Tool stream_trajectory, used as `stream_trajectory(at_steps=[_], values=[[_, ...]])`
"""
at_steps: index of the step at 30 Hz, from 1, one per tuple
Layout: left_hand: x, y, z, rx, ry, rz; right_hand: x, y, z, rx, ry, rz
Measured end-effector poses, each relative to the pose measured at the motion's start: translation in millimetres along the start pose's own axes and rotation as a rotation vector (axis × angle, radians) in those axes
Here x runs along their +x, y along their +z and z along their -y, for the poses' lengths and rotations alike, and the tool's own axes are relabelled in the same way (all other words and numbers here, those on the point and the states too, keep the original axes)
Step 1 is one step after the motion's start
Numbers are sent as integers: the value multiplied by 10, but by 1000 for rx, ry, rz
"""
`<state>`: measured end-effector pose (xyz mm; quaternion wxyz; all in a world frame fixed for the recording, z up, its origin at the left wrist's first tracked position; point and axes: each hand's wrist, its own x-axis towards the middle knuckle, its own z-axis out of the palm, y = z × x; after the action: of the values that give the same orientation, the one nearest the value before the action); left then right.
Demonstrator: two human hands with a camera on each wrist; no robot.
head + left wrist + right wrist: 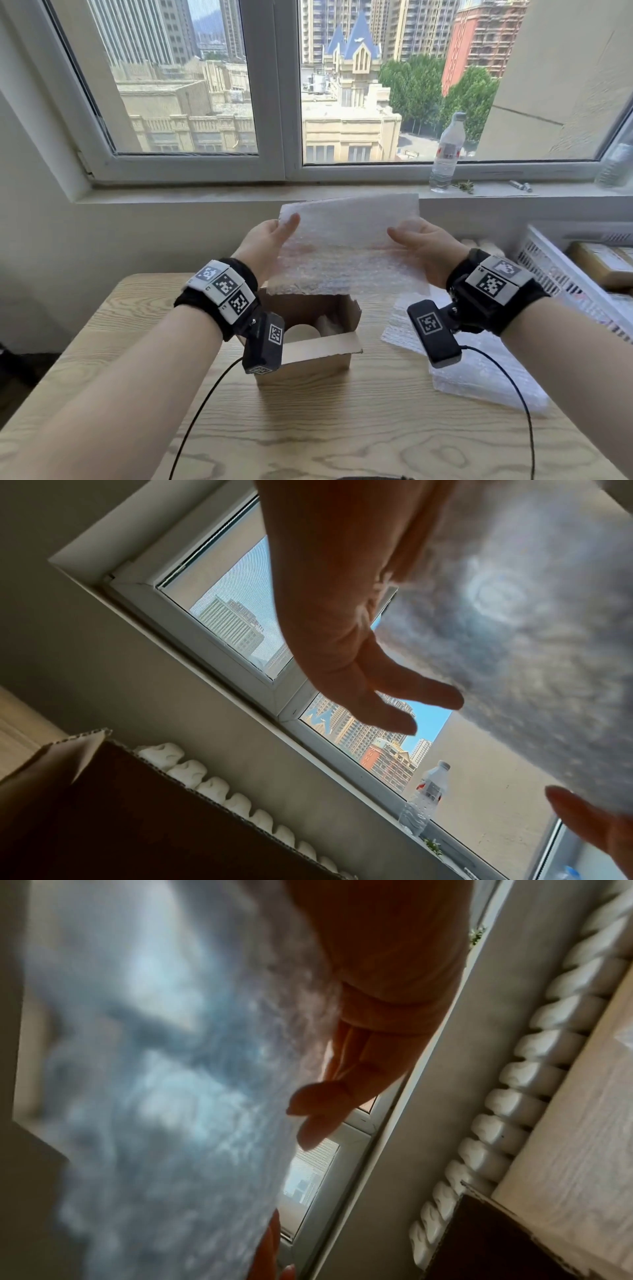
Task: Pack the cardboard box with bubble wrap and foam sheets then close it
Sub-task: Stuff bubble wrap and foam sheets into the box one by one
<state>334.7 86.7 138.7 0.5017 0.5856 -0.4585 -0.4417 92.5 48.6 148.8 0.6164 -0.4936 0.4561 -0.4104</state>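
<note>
- The worktop (342, 428) is pale wood-grain, set near a white-framed window (274, 102) looking out on city towers.
- An open cardboard box (318, 342) stands mid-worktop, flaps up, something pale inside.
- Both hands hold a bubble wrap sheet (346, 246) above the box: the left hand (270, 240) pinches its left edge, the right hand (424, 246) its right.
- More bubble wrap (479, 370) lies on the worktop to the right.
- A water bottle (445, 154) stands on the windowsill (239, 193); a white radiator (219, 791) sits below.
</note>
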Motion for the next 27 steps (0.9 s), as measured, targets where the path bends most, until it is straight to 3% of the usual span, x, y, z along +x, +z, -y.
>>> stream_trajectory(at_steps=[4,10,11,13,15,18,21,25,27], values=[[33,-33,77,-15,6,-14,-17,-14,33,31,-56,46],[41,-32,85,246,56,-131,-20,-59,39,32,-52,64],[34,-15,81,215,15,-140,-23,-52,36,46,-62,42],[-22,40,24,-74,-183,-131,-15,-42,28,79,-70,1],[-60,35,-5,-361,-351,-17,-1,-32,9,83,-67,-31],[-74,-67,12,-478,-442,137,2,-24,-42,-7,-87,-53],[-94,-103,32,-407,-438,144,19,-36,-59,66,-41,-60],[-85,-124,115,-216,-298,49,36,-32,-83,327,196,-6],[-83,-157,184,-119,-266,12,28,34,-122,276,237,28]])
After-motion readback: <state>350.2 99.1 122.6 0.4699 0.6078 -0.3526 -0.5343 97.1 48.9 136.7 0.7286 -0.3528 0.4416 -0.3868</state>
